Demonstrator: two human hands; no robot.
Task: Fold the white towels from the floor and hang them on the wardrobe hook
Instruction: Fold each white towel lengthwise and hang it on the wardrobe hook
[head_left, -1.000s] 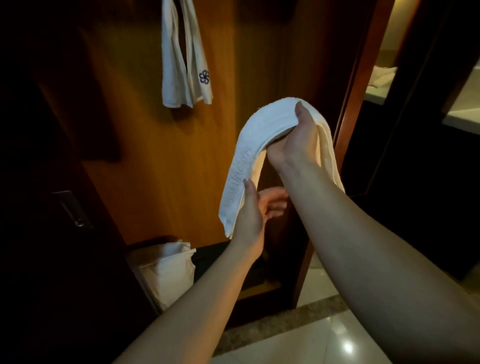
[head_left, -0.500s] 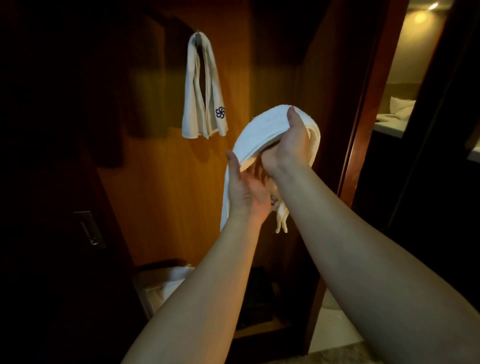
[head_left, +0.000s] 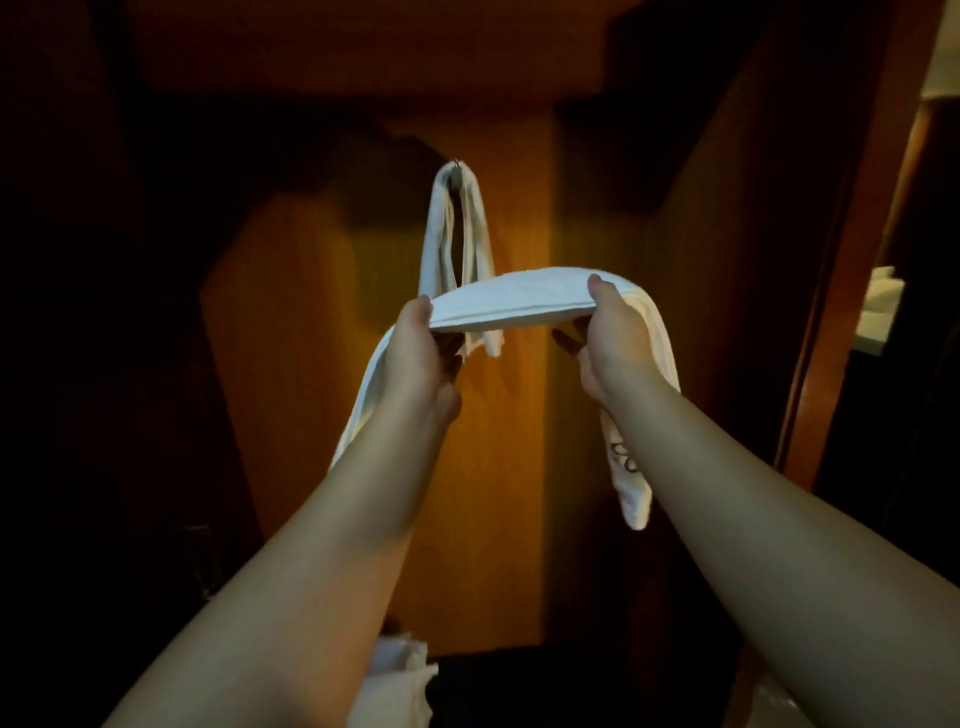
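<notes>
Two bare hands raised in front of the wardrobe back panel (head_left: 498, 467), lit amber; surroundings dark.

Towels counted: three white ones in sight.
1. Folded towel (head_left: 519, 299), held up between both hands as a long band, level across the middle, its two ends drooping outside the hands. Right-side end hangs lower and shows a dark embroidered mark; left-side end trails down behind the left forearm.
2. Hung towel (head_left: 434, 249), draped over the single hook (head_left: 456, 164) on the panel, both halves hanging straight. The held towel sits in front of and below it, apart from the hook.
3. Crumpled white cloth (head_left: 397, 675) low at bottom edge, partly hidden by the left arm.

Left hand (head_left: 421, 353): grip closed, thumb on top of the band. Right hand (head_left: 610, 338): grip closed likewise, thumb on top.
</notes>
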